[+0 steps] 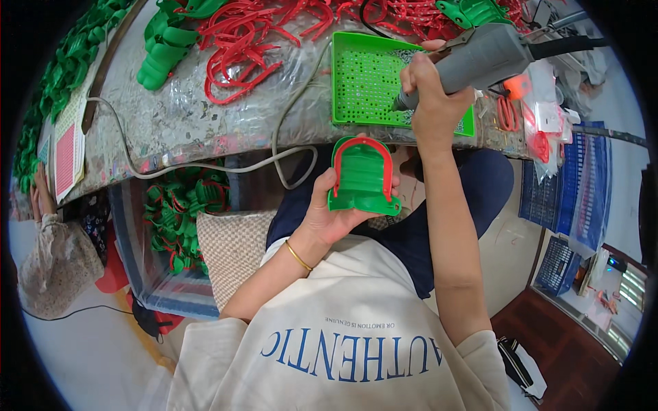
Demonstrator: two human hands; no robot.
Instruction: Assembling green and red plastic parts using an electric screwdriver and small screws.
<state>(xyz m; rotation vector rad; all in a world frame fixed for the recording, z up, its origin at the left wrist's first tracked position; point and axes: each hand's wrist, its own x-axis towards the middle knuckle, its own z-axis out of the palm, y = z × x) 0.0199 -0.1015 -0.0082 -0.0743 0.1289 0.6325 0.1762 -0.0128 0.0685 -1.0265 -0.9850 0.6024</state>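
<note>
My left hand [324,218] grips a green moulded plastic piece [364,177] in front of my lap. A red arched strip [338,163] lies around the inside of its rim. My right hand [437,109] is wrapped around a grey electric screwdriver [483,58], whose tip points down over a bright green perforated tray [334,82] on the bench. Small metal bits, probably screws, lie in the tray, partly hidden by the hand and tool. The screwdriver's tip is apart from the green piece.
Loose red strips [240,65] and nested green pieces [164,51] cover the bench's far side. A grey cable [205,168] loops over its near edge. A lined crate [130,253] of green-and-red pieces stands at my left, with another person's sleeve [58,260] beyond. Blue baskets [569,178] stand right.
</note>
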